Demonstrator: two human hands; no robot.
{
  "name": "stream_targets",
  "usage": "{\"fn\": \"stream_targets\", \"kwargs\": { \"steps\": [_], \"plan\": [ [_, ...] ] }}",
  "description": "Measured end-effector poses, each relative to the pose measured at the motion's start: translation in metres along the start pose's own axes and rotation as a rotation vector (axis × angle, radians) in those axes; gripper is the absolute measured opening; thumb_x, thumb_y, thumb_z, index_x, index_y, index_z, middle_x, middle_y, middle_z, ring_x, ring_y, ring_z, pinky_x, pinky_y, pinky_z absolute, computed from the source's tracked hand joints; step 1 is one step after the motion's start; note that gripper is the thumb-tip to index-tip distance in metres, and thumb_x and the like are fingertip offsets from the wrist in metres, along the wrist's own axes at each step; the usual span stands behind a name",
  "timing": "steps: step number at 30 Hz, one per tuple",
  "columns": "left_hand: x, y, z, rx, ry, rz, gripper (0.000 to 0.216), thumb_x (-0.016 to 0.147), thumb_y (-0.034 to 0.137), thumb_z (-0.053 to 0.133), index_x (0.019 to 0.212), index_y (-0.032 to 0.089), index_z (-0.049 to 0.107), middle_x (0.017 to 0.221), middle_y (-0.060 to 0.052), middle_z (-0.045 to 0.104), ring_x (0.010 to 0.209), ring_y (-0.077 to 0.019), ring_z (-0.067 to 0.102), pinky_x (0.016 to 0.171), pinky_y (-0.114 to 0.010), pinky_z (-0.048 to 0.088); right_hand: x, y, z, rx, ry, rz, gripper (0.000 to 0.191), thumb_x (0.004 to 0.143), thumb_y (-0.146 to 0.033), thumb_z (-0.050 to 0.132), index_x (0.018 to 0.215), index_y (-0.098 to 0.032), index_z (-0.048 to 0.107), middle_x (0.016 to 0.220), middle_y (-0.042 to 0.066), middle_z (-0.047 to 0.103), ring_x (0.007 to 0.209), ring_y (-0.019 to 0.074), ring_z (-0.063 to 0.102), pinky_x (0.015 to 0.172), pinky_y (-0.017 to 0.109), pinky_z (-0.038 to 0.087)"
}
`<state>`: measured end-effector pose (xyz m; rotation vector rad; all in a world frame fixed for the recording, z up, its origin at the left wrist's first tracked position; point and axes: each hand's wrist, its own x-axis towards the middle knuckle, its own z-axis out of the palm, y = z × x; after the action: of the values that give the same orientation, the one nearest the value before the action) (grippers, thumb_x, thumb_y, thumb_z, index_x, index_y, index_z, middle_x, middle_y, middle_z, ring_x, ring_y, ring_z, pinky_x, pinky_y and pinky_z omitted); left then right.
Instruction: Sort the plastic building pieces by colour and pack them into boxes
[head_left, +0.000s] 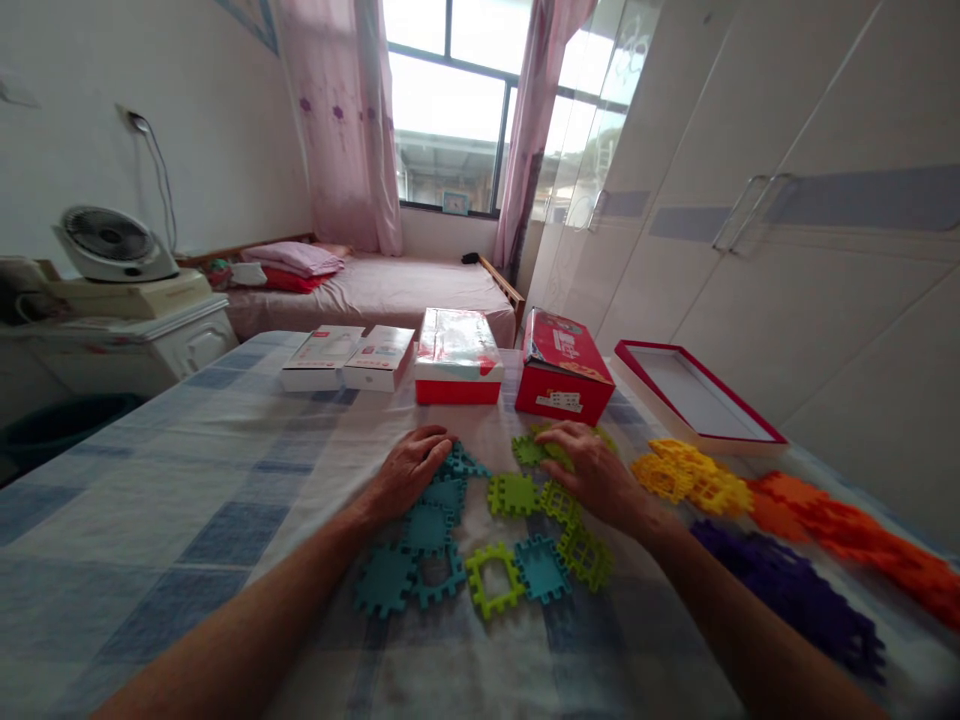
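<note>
Taking the gap between the hands as the clock's centre, the left hand (416, 460) rests at 9 o'clock, its fingertips at the far end of the teal interlocking tiles (427, 527), which run from about 10 round to 7. The fingers are bent, but I cannot tell whether they pinch a tile or only touch one. The right hand (589, 465), at 3, curls over the far lime-green interlocking tiles (513, 495); its fingertips are partly hidden, so its grip cannot be told either.

At 6 lies a lime-green open-frame tile (499, 604), and at 5, beside it, a lone teal tile (543, 568) sits among the green ones. The yellow pieces (697, 475) lie at 3, with the orange pieces (862, 530) beyond them and the purple pieces (787, 590) towards 4. The red box (566, 365) stands at 1, the white-and-red box (457, 355) at 11.

To handle these well, I would take each tile by opposite notched edges, keep it flat to the tablecloth (150, 540), and slide rather than drag it, since the teeth look apt to snag neighbours.
</note>
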<state>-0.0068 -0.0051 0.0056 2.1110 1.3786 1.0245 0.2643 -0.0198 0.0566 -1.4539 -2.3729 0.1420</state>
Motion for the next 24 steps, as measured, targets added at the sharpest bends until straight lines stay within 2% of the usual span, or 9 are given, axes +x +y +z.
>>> {"fn": "stream_targets", "kwargs": {
  "steps": [2, 3, 6, 11, 14, 17, 19, 21, 24],
  "plan": [
    [0.000, 0.001, -0.001, 0.001, -0.002, 0.002, 0.048, 0.091, 0.044, 0.031, 0.106, 0.018, 0.069, 0.116, -0.006, 0.062, 0.108, -0.0205, 0.056, 0.098, -0.030, 0.040, -0.026, -0.012, -0.005, 0.159, -0.165, -0.142, 0.027, 0.078, -0.029, 0.062, 0.105, -0.024, 0.062, 0.109, 0.004, 0.060, 0.107, 0.0182, 0.052, 0.092, 0.030, 0.039],
    [0.000, 0.001, -0.001, 0.001, 0.000, 0.003, 0.048, 0.091, 0.044, 0.031, 0.106, 0.018, 0.069, 0.115, -0.006, 0.062, 0.107, -0.0202, 0.056, 0.098, -0.029, 0.039, -0.039, -0.017, -0.005, 0.205, -0.235, -0.176, 0.033, 0.074, -0.031, 0.067, 0.106, -0.026, 0.061, 0.110, 0.004, 0.059, 0.108, 0.0185, 0.051, 0.093, 0.031, 0.039],
    [0.000, 0.001, -0.001, -0.005, 0.006, 0.002, 0.049, 0.091, 0.044, 0.030, 0.106, 0.018, 0.068, 0.116, -0.006, 0.062, 0.108, -0.0204, 0.055, 0.099, -0.029, 0.038, -0.065, -0.025, -0.002, 0.201, -0.308, -0.153, 0.056, 0.065, -0.030, 0.075, 0.117, -0.028, 0.057, 0.116, 0.005, 0.057, 0.114, 0.0225, 0.047, 0.098, 0.036, 0.035],
    [0.001, -0.002, -0.001, -0.061, 0.008, -0.023, 0.053, 0.092, 0.046, 0.026, 0.106, 0.016, 0.068, 0.116, -0.006, 0.062, 0.110, -0.0209, 0.055, 0.100, -0.031, 0.038, -0.073, -0.018, 0.003, 0.180, -0.257, -0.089, 0.055, 0.065, -0.024, 0.073, 0.117, -0.026, 0.057, 0.117, 0.006, 0.055, 0.114, 0.0227, 0.046, 0.099, 0.036, 0.035],
    [0.001, -0.001, -0.003, -0.130, 0.037, -0.060, 0.057, 0.091, 0.049, 0.025, 0.112, 0.013, 0.064, 0.118, -0.008, 0.063, 0.112, -0.0213, 0.054, 0.101, -0.032, 0.036, -0.063, -0.022, -0.001, 0.197, -0.156, -0.065, 0.053, 0.069, -0.028, 0.071, 0.119, -0.025, 0.055, 0.118, 0.007, 0.054, 0.114, 0.0221, 0.046, 0.099, 0.037, 0.036],
    [0.000, 0.003, -0.005, -0.215, 0.064, -0.142, 0.062, 0.090, 0.054, 0.025, 0.117, 0.012, 0.061, 0.119, -0.009, 0.063, 0.113, -0.0226, 0.054, 0.099, -0.034, 0.038, -0.043, -0.044, -0.001, 0.232, -0.033, -0.054, 0.048, 0.074, -0.032, 0.068, 0.120, -0.023, 0.053, 0.117, 0.007, 0.054, 0.111, 0.0218, 0.048, 0.097, 0.039, 0.038],
    [-0.001, 0.005, -0.007, -0.275, 0.069, -0.197, 0.064, 0.089, 0.057, 0.024, 0.118, 0.013, 0.060, 0.120, -0.008, 0.063, 0.112, -0.0235, 0.054, 0.095, -0.034, 0.042, -0.030, -0.065, 0.004, 0.254, 0.029, -0.080, 0.058, 0.074, -0.036, 0.068, 0.125, -0.021, 0.047, 0.122, 0.009, 0.051, 0.114, 0.0227, 0.046, 0.097, 0.039, 0.038],
    [-0.002, 0.007, -0.009, -0.314, 0.078, -0.231, 0.066, 0.088, 0.059, 0.023, 0.118, 0.014, 0.060, 0.119, -0.008, 0.063, 0.111, -0.0243, 0.055, 0.090, -0.033, 0.044, -0.022, -0.083, 0.012, 0.246, 0.053, -0.107, 0.067, 0.072, -0.041, 0.069, 0.129, -0.017, 0.043, 0.128, 0.011, 0.047, 0.120, 0.0243, 0.042, 0.100, 0.040, 0.035],
    [-0.003, 0.009, -0.010, -0.335, 0.080, -0.261, 0.068, 0.087, 0.061, 0.022, 0.118, 0.014, 0.061, 0.114, -0.007, 0.066, 0.105, -0.0251, 0.057, 0.083, -0.033, 0.047, -0.030, -0.096, 0.026, 0.177, 0.020, -0.094, 0.064, 0.067, -0.043, 0.073, 0.118, -0.013, 0.048, 0.124, 0.014, 0.049, 0.119, 0.0269, 0.042, 0.101, 0.043, 0.033]
  ]
}}
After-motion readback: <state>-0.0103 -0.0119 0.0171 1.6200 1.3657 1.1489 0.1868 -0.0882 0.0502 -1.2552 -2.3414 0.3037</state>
